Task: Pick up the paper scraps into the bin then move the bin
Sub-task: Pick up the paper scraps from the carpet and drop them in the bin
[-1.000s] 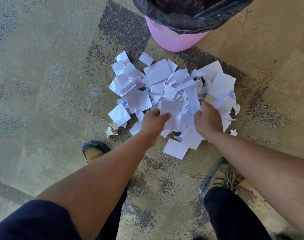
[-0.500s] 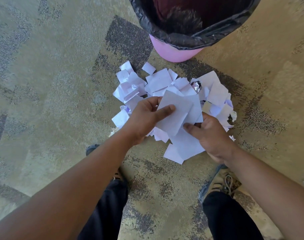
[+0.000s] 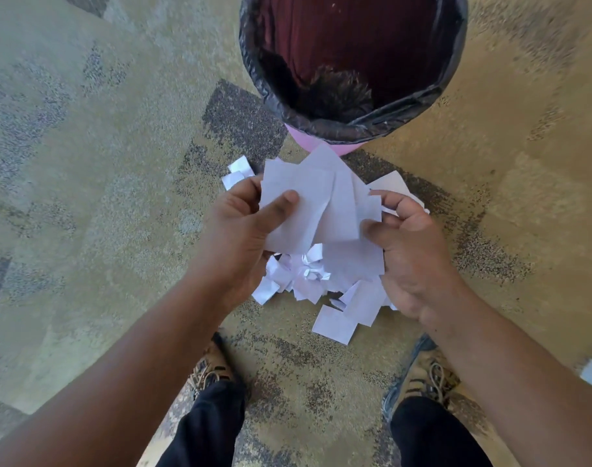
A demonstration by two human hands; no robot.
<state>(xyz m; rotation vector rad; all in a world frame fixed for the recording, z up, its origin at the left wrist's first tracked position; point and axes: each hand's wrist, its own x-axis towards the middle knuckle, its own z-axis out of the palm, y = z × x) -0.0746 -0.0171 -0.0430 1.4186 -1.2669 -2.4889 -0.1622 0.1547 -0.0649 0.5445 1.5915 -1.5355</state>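
Both hands are pinching one bundle of white paper scraps [image 3: 318,203] between them, left hand [image 3: 235,227] with its thumb on top, right hand [image 3: 411,254] gripping the other edge, held just short of the bin [image 3: 321,144]. One pink round bin, lined with a crinkly black plastic bag [image 3: 254,75]. More flat and crumpled scraps [image 3: 335,320], too many to count, lie on the mottled carpet [image 3: 85,163] below.

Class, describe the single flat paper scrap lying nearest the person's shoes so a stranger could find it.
Start at the pink bin with its black liner. Come down past both hands to the scrap pile on the carpet. The scrap juts out alone at the pile's near edge, flat and uncrumpled.
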